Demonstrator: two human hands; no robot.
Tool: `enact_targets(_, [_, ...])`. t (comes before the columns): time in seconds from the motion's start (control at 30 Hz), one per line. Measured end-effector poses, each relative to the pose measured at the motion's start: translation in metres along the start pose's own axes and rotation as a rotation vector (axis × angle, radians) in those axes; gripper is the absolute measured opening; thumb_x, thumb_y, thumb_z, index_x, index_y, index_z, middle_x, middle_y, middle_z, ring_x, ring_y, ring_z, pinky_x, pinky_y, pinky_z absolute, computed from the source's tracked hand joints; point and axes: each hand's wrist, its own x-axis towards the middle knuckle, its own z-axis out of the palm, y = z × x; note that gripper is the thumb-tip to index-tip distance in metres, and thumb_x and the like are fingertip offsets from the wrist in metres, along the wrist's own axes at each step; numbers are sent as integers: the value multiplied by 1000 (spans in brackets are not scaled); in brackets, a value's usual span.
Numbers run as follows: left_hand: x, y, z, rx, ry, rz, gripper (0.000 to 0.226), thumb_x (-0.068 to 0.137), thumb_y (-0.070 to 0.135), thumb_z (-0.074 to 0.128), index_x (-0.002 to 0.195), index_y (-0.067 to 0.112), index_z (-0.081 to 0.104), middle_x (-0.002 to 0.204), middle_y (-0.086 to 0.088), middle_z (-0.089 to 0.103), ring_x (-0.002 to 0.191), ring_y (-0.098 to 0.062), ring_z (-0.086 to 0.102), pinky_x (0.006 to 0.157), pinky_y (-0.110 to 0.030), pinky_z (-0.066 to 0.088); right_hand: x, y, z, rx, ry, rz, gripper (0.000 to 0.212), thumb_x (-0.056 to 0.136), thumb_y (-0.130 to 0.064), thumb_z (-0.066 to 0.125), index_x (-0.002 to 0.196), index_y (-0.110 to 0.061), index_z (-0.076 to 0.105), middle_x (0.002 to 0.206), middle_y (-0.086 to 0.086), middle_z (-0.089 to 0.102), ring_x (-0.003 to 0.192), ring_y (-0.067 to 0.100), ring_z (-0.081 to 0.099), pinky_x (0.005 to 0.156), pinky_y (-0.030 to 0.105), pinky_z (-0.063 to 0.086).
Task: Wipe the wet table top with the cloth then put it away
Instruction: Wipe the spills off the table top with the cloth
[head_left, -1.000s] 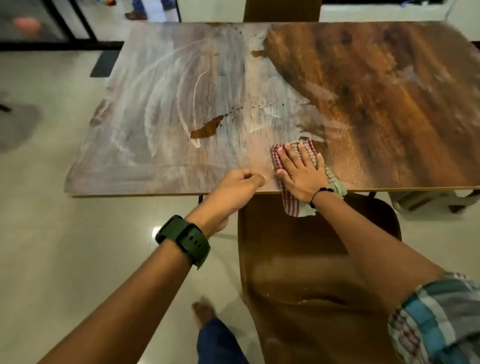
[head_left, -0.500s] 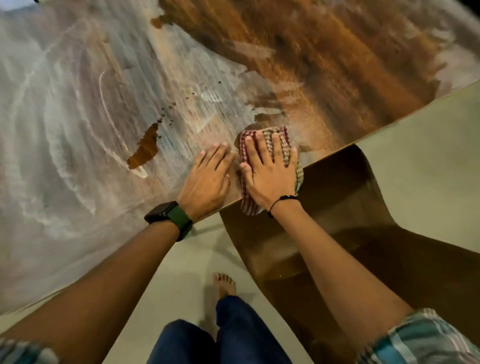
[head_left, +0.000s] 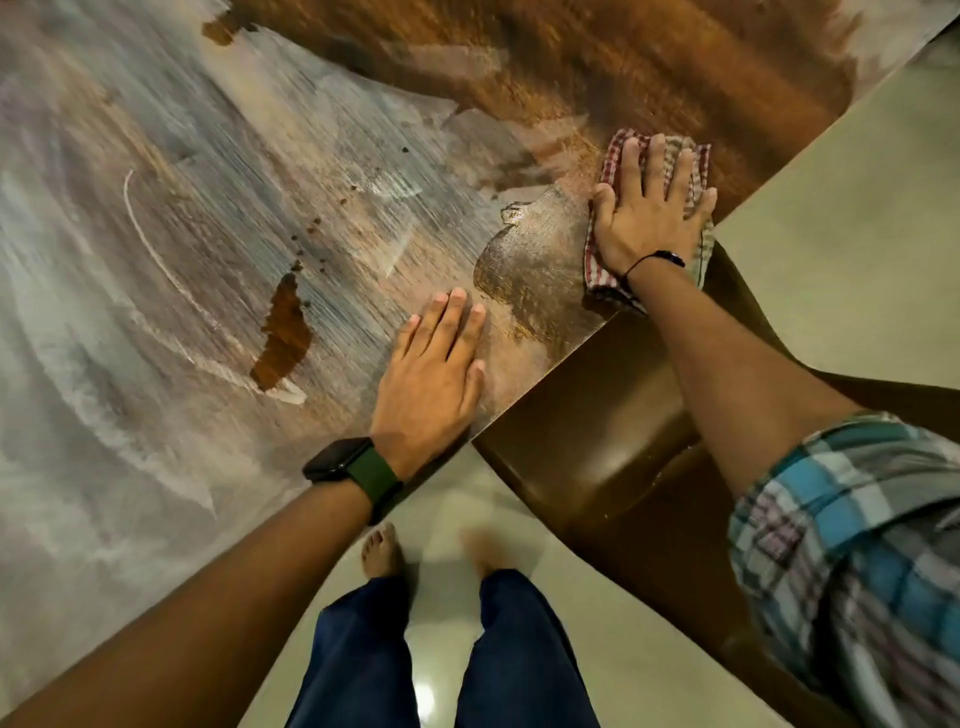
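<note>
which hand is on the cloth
The right hand, fingers spread flat on the checked cloth at the table edge. The left hand, with the watch, lies flat on bare table top.

Red-checked cloth (head_left: 695, 156) flat at wet-streaked wooden table top's (head_left: 208, 208) near edge, slightly overhanging.

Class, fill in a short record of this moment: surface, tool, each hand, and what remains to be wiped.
surface: wooden table top, streaked with wet smears
tool: checked cloth, near the table's edge
right hand: flat on the cloth, fingers spread
left hand: flat on the bare table
remaining: brown puddle left of the left hand
</note>
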Motion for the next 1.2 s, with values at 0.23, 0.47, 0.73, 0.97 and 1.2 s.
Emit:
enact_targets(0.23, [2, -48, -26, -564, -52, 187, 68, 88, 51, 23, 146, 16, 15, 153, -5, 21, 137, -8, 16, 113, -29, 14, -182, -101, 47, 66, 49, -25, 63, 94, -44, 17, 151, -19, 7, 159, 7, 4, 145, 35, 2, 113, 57, -7])
enact_targets(0.47, [1, -51, -18, -526, 22, 368, 65, 90, 44, 30, 143, 6, 26, 151, -11, 25, 141, -16, 16, 115, -43, 17, -142, -84, 45, -14, 23, -9, 57, 99, -46, 22, 151, -31, 3, 159, -2, -3, 146, 27, -6, 112, 54, -11])
enact_targets(0.73, [2, -56, -19, -775, 41, 282, 70, 87, 46, 32, 144, 7, 21, 153, -10, 19, 142, -18, 13, 117, -40, 15, -63, -67, 24, 60, 57, 237, 58, 99, -45, 17, 152, -26, 2, 160, -1, -6, 145, 27, -9, 114, 55, -6])
enact_targets(0.97, [-6, -60, -29, -985, 126, 87, 64, 89, 43, 29, 142, 8, 29, 152, -8, 26, 140, -15, 21, 114, -39, 22, -244, -156, 67, -5, 54, -136, 68, 90, -41, 35, 150, -18, 13, 156, 6, 23, 143, 33, 11, 111, 58, 9])
enact_targets(1.2, [-26, -68, -16, -729, 112, 190, 63, 90, 43, 30, 142, 8, 28, 153, -9, 22, 141, -16, 18, 115, -34, 19, -163, -125, 51, -65, -41, -202, 58, 98, -46, 17, 150, -31, -5, 158, -5, -10, 145, 26, -11, 114, 55, -5])
